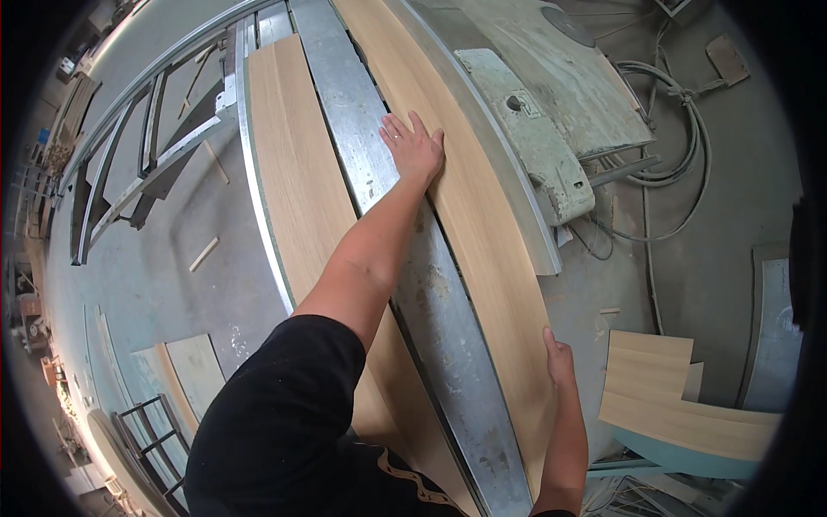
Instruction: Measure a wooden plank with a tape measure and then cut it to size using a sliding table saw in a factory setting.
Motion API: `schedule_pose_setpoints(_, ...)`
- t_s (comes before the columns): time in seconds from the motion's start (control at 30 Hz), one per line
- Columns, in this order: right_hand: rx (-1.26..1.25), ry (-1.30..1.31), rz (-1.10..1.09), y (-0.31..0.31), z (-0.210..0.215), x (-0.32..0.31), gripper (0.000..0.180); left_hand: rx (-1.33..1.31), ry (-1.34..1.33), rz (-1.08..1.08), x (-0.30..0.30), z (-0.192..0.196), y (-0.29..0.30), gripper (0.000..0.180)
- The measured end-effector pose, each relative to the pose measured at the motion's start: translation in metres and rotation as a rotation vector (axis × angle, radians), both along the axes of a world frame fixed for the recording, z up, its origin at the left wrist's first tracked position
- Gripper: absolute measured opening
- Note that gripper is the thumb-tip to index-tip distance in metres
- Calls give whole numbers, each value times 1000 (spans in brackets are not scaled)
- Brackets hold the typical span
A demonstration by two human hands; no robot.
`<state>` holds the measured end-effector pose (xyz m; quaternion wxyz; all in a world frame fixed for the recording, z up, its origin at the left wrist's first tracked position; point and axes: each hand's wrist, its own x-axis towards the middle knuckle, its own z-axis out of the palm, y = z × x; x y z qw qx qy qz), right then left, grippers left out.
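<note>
A long wood-grain board (491, 250) lies lengthwise on the metal machine table (435, 310), along a raised metal fence. My left hand (415, 153) rests over this board's left edge with its fingers spread, some reaching over the bare metal strip. Farther down, my right hand (560, 364) holds the board's right edge near its close end, thumb up; the other fingers are mostly hidden. To the left, beyond the metal strip, lies a second wood-grain board (297, 146), partly covered by my left arm.
A green-grey machine housing (551, 142) stands beyond the fence, with coiled cables (689, 129) on the floor. An open metal frame (146, 164) extends at the left. Stacked board offcuts (646, 370) sit at lower right. A small wood strip (204, 254) lies on the left floor.
</note>
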<state>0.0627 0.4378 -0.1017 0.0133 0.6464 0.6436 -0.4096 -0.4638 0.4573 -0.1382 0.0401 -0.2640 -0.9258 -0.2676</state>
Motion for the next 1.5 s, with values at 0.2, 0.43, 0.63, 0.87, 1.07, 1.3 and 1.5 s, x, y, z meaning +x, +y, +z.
schedule_pose_setpoints(0.2,-66,70,-38,-1,3,-5,70,11,-11,0,-6,5,1,80)
schedule_pose_setpoints(0.43,-166,-74,28,-24,10,100,63,-34,11,-1,-11,-1,1,80)
schedule_pose_setpoints(0.63,-177,-127,-75,-65,23,190,62,-42,18,3,-15,-4,6,80)
schedule_pose_setpoints(0.87,-97,-32,-147,-64,6,183,62,-28,24,-10,-31,-12,14,80)
schedule_pose_setpoints(1.07,-59,-12,-147,-61,2,170,63,-9,92,13,-43,-12,17,80)
schedule_pose_setpoints(1.3,-18,-31,-142,-58,-12,176,65,-10,60,62,-27,7,5,83)
schedule_pose_setpoints(1.5,-8,-27,-135,-61,2,169,65,32,-15,-55,84,2,-31,85)
